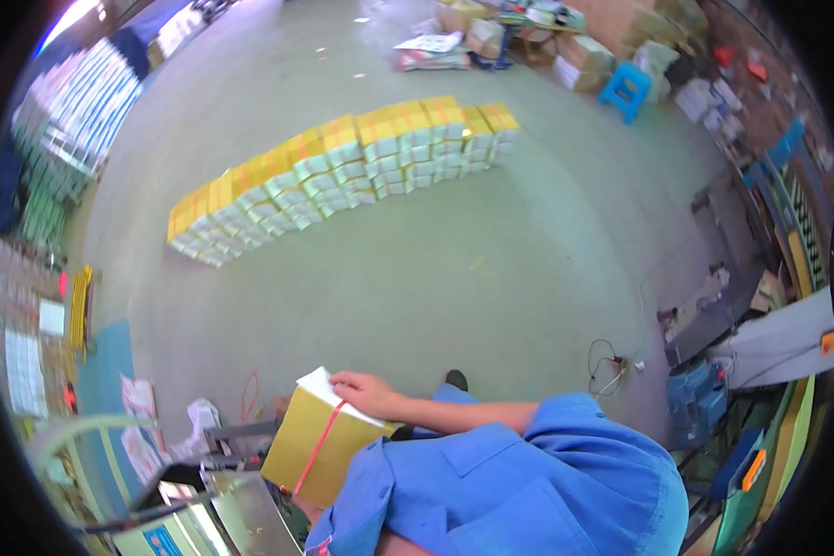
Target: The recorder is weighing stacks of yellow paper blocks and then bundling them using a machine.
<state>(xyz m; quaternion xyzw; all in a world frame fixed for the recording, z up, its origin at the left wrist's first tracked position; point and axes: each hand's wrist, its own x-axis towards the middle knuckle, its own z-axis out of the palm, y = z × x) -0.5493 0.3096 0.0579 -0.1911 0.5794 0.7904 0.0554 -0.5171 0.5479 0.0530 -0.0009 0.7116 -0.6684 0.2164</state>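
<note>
Sleeve (602, 454), right hand (365, 394) apparently palm-down on bundle (306, 437)

Right hand (366, 395) on bundle (301, 443), stacked packs (343, 157) on floor (389, 287) ahead, stool (628, 83) to the packs' right

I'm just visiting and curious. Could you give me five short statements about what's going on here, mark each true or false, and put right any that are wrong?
1. The right hand touches a yellow-and-white paper bundle. True.
2. The band around the bundle is green. False: it is red.
3. A long row of yellow-topped stacks stands on the floor. True.
4. The stool is to the left of the stacks. False: it is to their right.
5. The person's shirt is blue. True.
</note>
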